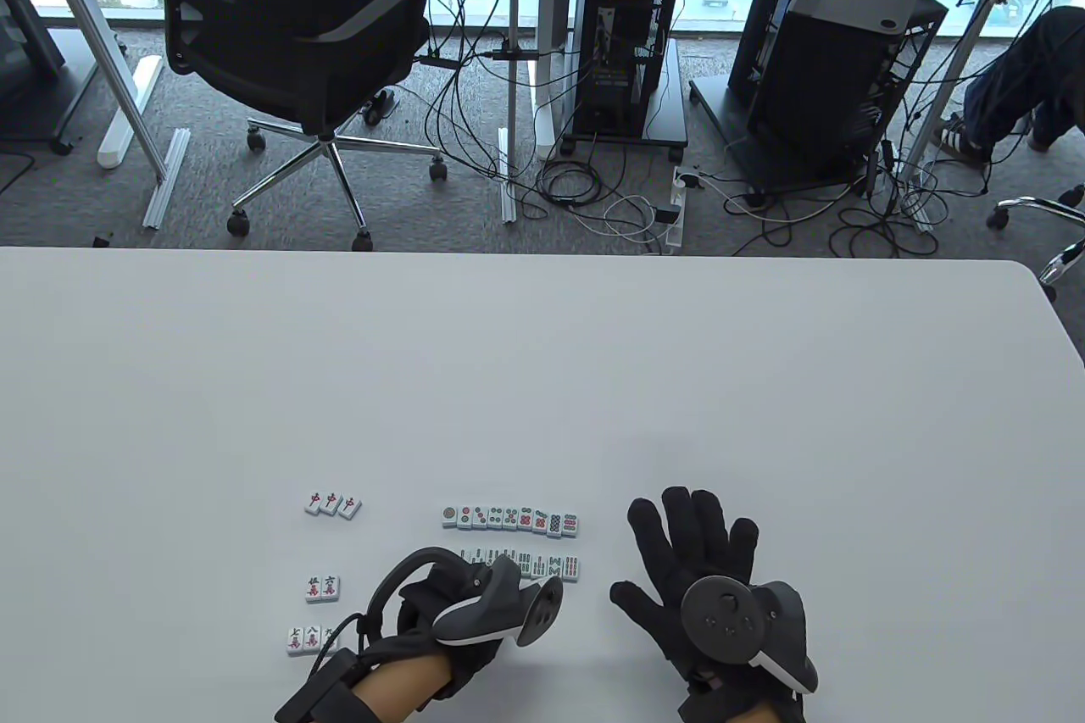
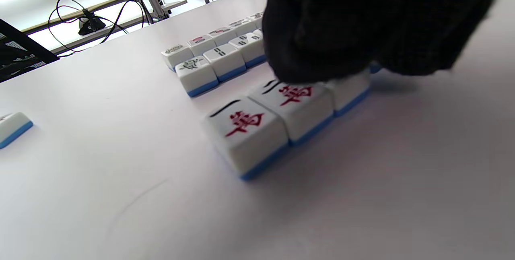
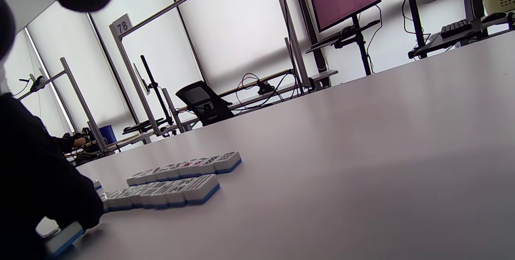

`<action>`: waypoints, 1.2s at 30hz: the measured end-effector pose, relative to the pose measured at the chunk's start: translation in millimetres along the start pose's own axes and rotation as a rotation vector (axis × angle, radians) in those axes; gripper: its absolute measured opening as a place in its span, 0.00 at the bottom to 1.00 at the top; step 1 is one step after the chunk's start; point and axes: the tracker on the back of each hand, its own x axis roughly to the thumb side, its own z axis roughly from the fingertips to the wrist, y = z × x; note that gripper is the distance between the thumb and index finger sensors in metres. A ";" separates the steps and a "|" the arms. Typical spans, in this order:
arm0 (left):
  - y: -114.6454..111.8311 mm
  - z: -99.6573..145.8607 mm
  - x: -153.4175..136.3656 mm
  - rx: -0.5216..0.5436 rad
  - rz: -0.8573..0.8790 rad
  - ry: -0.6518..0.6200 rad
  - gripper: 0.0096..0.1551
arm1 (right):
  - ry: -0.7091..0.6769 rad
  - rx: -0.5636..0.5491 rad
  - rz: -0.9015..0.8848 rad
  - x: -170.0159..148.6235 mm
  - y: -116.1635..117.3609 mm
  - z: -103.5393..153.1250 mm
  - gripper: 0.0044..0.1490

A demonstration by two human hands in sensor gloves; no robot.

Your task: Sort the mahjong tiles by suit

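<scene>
A: Saw first a wide white table point(image 1: 542, 384). Found all the tiles near its front edge, close to the person.

B: And the hands?

A: Saw the right hand point(image 1: 708, 579) flat on the table, palm down, fingers straight and spread wide, holding nothing. Found it just right of the two long rows, not touching them.

B: And the other one?

A: Saw the left hand point(image 1: 462, 608) bent down over some tiles, just in front of the bamboo row point(image 1: 547, 566). Noticed in the left wrist view the fingertips point(image 2: 305, 50) on top of the far tile of a short character row point(image 2: 277, 119). Could not tell whether pinching or only pressing.

B: Looked how, these tiles?

A: White faces up, blue backs down on the table. Saw the circle row point(image 1: 511, 518) and the bamboo row parallel, long axis from left to right, near each other but apart. Lost the left end of the bamboo row under the left hand.

B: Any smaller groups?

A: Found three red-centre tiles point(image 1: 332, 504) well left of the circle row, side by side. Below them, saw a pair of character tiles point(image 1: 322, 586), then three more point(image 1: 305, 638) just left of the left wrist.

B: And the row under the fingers?

A: Counted three tiles, touching side by side. Read a red character and black strokes on the two uncovered ones.
</scene>
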 end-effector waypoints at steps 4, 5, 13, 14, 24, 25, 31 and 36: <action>-2.7 2.3 3.1 0.024 -0.047 -0.013 0.35 | 0.007 0.000 0.002 -0.3 -0.3 0.2 0.51; -2.7 3.5 3.2 0.030 -0.060 -0.020 0.35 | 0.008 0.000 0.004 -0.3 -0.4 0.3 0.51; 10.3 32.4 -40.9 0.074 -0.025 0.046 0.36 | 0.019 0.010 0.006 -0.3 0.2 0.2 0.51; 12.1 37.4 -51.7 0.082 -0.021 0.070 0.35 | 0.021 0.012 0.008 -0.3 0.2 0.0 0.51; -10.0 72.6 -151.4 0.049 0.034 0.269 0.33 | 0.038 0.025 0.027 -0.9 0.8 -0.5 0.51; -19.0 73.7 -159.7 0.035 0.042 0.302 0.33 | 0.041 0.027 0.028 -1.0 0.9 -0.6 0.51; -54.6 66.5 -169.8 -0.047 0.075 0.330 0.36 | 0.050 0.035 0.036 -1.2 1.6 -0.8 0.51; -68.6 54.5 -160.7 -0.070 0.068 0.324 0.37 | 0.059 0.044 0.042 -1.5 2.4 -1.1 0.51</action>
